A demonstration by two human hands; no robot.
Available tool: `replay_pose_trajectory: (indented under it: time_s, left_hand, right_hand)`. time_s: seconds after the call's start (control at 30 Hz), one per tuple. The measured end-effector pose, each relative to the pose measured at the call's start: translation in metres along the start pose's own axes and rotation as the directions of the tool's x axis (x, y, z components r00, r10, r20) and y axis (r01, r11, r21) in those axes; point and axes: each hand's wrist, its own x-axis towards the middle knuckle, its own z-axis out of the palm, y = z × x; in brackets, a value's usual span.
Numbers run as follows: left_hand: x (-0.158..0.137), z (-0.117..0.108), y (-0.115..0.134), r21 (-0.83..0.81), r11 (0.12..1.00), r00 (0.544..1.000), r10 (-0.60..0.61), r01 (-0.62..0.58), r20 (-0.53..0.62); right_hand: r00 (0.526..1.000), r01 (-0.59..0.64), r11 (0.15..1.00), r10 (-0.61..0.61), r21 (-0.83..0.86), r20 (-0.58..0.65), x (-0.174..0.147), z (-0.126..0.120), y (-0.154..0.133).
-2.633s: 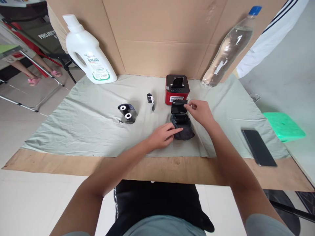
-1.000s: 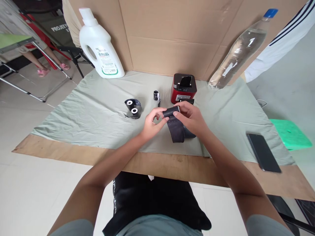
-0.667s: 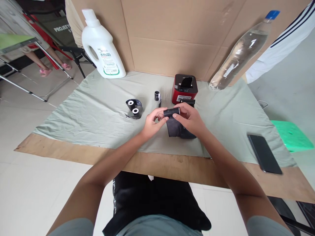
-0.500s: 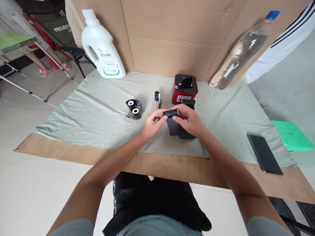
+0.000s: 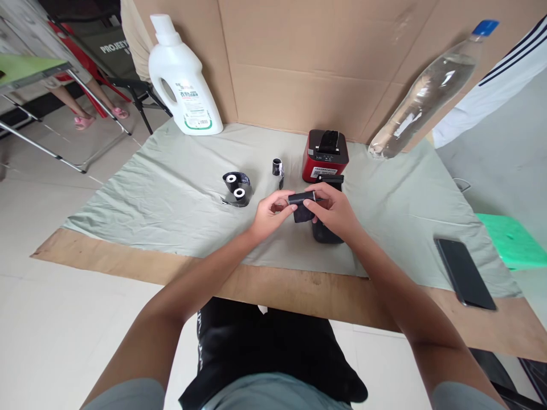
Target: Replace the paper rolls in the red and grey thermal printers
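Between my two hands is a small black roll of thin strip material [image 5: 301, 197], held level by its ends, with a loose flap hanging below it. My left hand [image 5: 273, 213] is closed on the roll's left end, thumb along the lower side. On the right end, my right hand [image 5: 333, 206] grips with thumb and fingertips. Directly beneath my right hand lies a black device part with a lid [image 5: 328, 232], partly hidden. Behind it stands a red and black printer [image 5: 325, 155], a dark strip sticking out of its top.
Left of my hands are a pair of partly unwound black rolls [image 5: 239, 193] with white cores and another small black roll [image 5: 277, 166]. A detergent bottle [image 5: 188, 85] and a water bottle [image 5: 427, 97] stand by the cardboard [image 5: 299, 62]. A phone [image 5: 465, 272] lies at right.
The flap below the roll hangs shorter than before, and my fingers have shifted slightly on the roll. The whole view has moved a little.
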Motion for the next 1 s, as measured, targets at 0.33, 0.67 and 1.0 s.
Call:
replay_pose_trajectory:
  time_s: [0.33, 0.67, 1.0]
  left_hand:
    - [-0.006, 0.001, 0.003, 0.273, 0.959, 0.945, -0.162, 0.082, 0.284]
    - [-0.004, -0.009, 0.001, 0.404, 0.91, 0.848, -0.138, -0.096, 0.513]
    - [-0.003, -0.008, -0.002, 0.407, 0.9, 0.844, -0.094, -0.154, 0.528]
  right_hand:
    - [0.958, 0.152, 0.89, -0.239, -0.431, -0.156, 0.054, 0.001, -0.04]
    - [0.98, 0.074, 0.506, 0.121, -0.86, 0.156, 0.17, 0.108, -0.022]
    - [0.995, 0.075, 0.492, 0.017, -0.867, 0.096, 0.159, 0.107, -0.04]
